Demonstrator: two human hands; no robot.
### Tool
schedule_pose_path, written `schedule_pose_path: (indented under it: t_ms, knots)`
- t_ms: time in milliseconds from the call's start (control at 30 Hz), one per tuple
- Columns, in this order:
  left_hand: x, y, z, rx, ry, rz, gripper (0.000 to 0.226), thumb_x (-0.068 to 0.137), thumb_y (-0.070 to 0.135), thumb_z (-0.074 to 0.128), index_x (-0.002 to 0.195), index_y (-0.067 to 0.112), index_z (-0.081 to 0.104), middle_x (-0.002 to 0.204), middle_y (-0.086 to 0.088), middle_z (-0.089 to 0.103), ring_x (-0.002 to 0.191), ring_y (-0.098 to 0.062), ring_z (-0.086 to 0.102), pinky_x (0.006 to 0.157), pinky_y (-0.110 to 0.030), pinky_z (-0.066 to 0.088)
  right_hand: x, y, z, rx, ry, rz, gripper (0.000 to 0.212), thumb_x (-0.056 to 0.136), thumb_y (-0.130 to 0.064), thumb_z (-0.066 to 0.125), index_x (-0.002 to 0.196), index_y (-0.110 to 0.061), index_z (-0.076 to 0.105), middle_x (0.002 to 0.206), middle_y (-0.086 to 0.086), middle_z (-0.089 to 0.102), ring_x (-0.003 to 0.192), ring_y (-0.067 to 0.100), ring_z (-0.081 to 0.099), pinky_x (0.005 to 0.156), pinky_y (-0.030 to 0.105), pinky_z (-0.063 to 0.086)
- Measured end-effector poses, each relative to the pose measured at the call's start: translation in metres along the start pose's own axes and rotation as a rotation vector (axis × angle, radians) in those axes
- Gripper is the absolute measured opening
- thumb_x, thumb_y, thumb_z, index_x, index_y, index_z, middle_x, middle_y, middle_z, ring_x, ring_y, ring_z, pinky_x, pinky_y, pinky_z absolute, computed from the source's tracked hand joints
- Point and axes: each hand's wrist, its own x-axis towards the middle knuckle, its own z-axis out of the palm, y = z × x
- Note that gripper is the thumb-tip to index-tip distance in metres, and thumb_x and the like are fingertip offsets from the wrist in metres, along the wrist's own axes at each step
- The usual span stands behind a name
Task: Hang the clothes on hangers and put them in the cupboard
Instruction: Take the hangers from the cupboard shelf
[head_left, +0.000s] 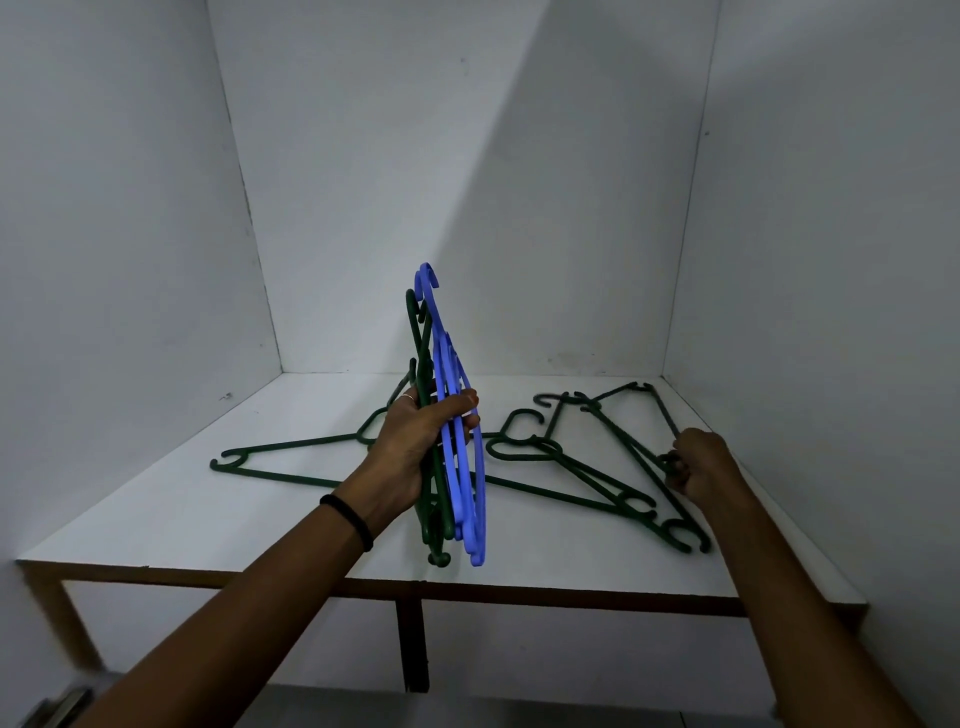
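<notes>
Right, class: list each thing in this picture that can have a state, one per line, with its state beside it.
left hand: closed around a bunch of hangers
blue hangers: held upright, hooks up
dark green hangers in hand: held upright beside the blue ones
right hand: gripping a green hanger on the shelf
loose green hangers: lying flat, overlapping
shelf: holds hangers only, no clothes

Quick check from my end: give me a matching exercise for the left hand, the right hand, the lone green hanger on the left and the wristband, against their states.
Things:
1. left hand
2. right hand
3. lone green hanger
4. wristband

States:
A. lying flat on the shelf, untouched
B. worn on the left forearm
C. holding blue and green hangers upright
D. closed on a green hanger end on the shelf

Pairs: 1-C, 2-D, 3-A, 4-B
</notes>
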Motion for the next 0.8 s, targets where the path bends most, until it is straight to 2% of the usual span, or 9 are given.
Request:
schedule_pose_path:
  t_ms: [67, 133, 233, 333, 433, 533, 667, 733, 800]
  knots:
    - [0.0, 0.0, 0.0, 0.011, -0.004, -0.004, 0.022, 0.086, 0.01, 0.07, 0.105, 0.006, 0.061, 0.067, -0.005, 0.063, 0.054, -0.013, 0.061, 0.051, -0.021, 0.05, -0.007, 0.004, -0.001, 0.169, -0.011, -0.016, 0.03, 0.092, 0.008, 0.03, 0.072, -0.008, 0.045, 0.066, 0.008, 0.037, 0.048, 0.016, 0.029, 0.031, 0.011, 0.023]
    - [0.001, -0.001, -0.001, 0.004, -0.008, -0.009, 0.025, 0.086, 0.01, 0.07, 0.109, 0.004, 0.061, 0.069, -0.006, 0.063, 0.054, -0.013, 0.062, 0.051, -0.022, 0.051, -0.017, 0.006, 0.001, 0.336, -0.048, 0.003, 0.026, 0.093, 0.008, 0.029, 0.083, -0.004, 0.05, 0.067, 0.007, 0.038, 0.034, 0.011, 0.031, 0.029, 0.01, 0.02]
    - [0.002, -0.003, -0.002, -0.027, -0.016, -0.01, 0.035, 0.087, 0.008, 0.067, 0.12, 0.003, 0.06, 0.079, -0.008, 0.066, 0.06, -0.014, 0.065, 0.054, -0.023, 0.053, -0.035, 0.006, 0.01, 0.572, -0.183, 0.105, 0.027, 0.097, 0.005, 0.03, 0.081, -0.008, 0.048, 0.06, 0.003, 0.033, 0.026, 0.005, 0.024, 0.026, 0.015, 0.019]
    - [0.004, -0.005, 0.0, -0.09, -0.031, -0.018, 0.034, 0.09, 0.003, 0.062, 0.123, 0.005, 0.057, 0.105, -0.015, 0.07, 0.071, -0.018, 0.07, 0.057, -0.024, 0.056, -0.055, 0.01, 0.026, 0.661, -0.341, 0.182, 0.026, 0.1, -0.001, 0.029, 0.083, -0.006, 0.048, 0.044, -0.002, 0.032, 0.027, 0.004, 0.024, 0.025, 0.015, 0.019]
    - [0.006, -0.008, 0.002, -0.125, -0.052, -0.011, 0.031, 0.09, 0.003, 0.06, 0.121, 0.009, 0.056, 0.115, -0.013, 0.069, 0.086, -0.025, 0.072, 0.065, -0.027, 0.059, -0.077, 0.019, 0.048, 0.685, -0.483, 0.259, 0.024, 0.102, -0.008, 0.029, 0.09, -0.003, 0.049, 0.043, -0.004, 0.03, 0.028, 0.003, 0.024, 0.026, 0.014, 0.019]
    - [0.008, -0.009, 0.003, -0.154, -0.07, 0.016, 0.031, 0.09, 0.004, 0.06, 0.12, 0.012, 0.057, 0.113, -0.009, 0.07, 0.097, -0.031, 0.07, 0.078, -0.033, 0.059, -0.103, 0.032, 0.072, 0.63, -0.564, 0.302, 0.023, 0.102, -0.009, 0.031, 0.096, -0.002, 0.053, 0.046, -0.004, 0.03, 0.03, 0.004, 0.024, 0.026, 0.016, 0.022]
    - [0.008, -0.007, 0.002, -0.17, -0.064, 0.044, 0.032, 0.088, 0.007, 0.063, 0.119, 0.011, 0.059, 0.107, -0.005, 0.073, 0.096, -0.031, 0.07, 0.071, -0.032, 0.06, -0.131, 0.047, 0.099, 0.371, -0.535, 0.189, 0.019, 0.097, -0.004, 0.035, 0.093, -0.006, 0.054, 0.048, -0.003, 0.032, 0.035, 0.008, 0.028, 0.032, 0.019, 0.023]
    - [0.01, -0.007, -0.001, -0.187, -0.057, 0.053, 0.038, 0.088, 0.002, 0.063, 0.124, 0.008, 0.056, 0.108, -0.01, 0.072, 0.097, -0.035, 0.069, 0.074, -0.035, 0.06, -0.138, 0.053, 0.109, 0.234, -0.526, 0.114, 0.019, 0.095, -0.007, 0.037, 0.092, -0.005, 0.056, 0.053, 0.004, 0.04, 0.042, 0.014, 0.037, 0.041, 0.022, 0.032]
    - [0.01, -0.007, -0.003, -0.174, -0.049, 0.061, 0.043, 0.087, -0.002, 0.062, 0.128, 0.007, 0.051, 0.105, -0.013, 0.07, 0.098, -0.036, 0.069, 0.079, -0.038, 0.059, -0.146, 0.055, 0.117, 0.112, -0.536, 0.034, 0.025, 0.092, -0.012, 0.04, 0.097, 0.001, 0.061, 0.067, 0.014, 0.053, 0.055, 0.024, 0.05, 0.056, 0.031, 0.042]
